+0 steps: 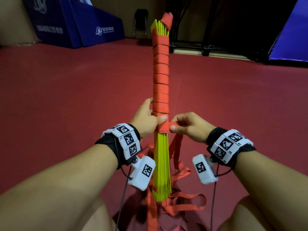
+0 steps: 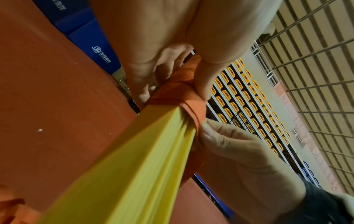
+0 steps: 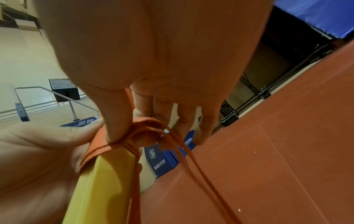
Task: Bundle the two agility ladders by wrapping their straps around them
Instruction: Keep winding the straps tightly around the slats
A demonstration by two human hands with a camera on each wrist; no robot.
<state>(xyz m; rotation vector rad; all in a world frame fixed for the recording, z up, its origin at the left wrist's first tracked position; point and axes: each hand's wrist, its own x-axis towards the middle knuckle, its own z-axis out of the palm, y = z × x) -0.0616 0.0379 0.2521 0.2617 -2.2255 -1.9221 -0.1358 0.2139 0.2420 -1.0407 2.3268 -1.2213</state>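
Far to my left, blue padded mats [image 1: 93, 25] with white lettering stand against the wall at the edge of the red floor [image 1: 66, 90]. My left hand [image 1: 146, 117] is wrapped round the bundle of yellow ladder rungs [image 1: 160, 165], fingers curled behind it and the thumb pressed flat across the front onto the newest turn of the red strap [image 1: 160, 80]. The left wrist view shows that thumb pinning the webbing right where the wrapped part ends and the bare yellow slats begin.

The bundle itself is held up in front of me, between my two hands, pointing away from me toward the far wall. Red strap winds round most of its length in close turns, the far tips poke out yellow, and the near end is still bare. Below it, loose red webbing [image 1: 180, 202] lies heaped on the floor between my knees.

My right hand [image 1: 188, 126] is just beside the bundle on its right, thumb and forefinger pinching the strap where it leaves the last turn. From that pinch the free strap hangs down to the heap. Further right stands a blue panel [image 1: 290, 35], with dark metal frames [image 1: 200, 30] behind the bundle.
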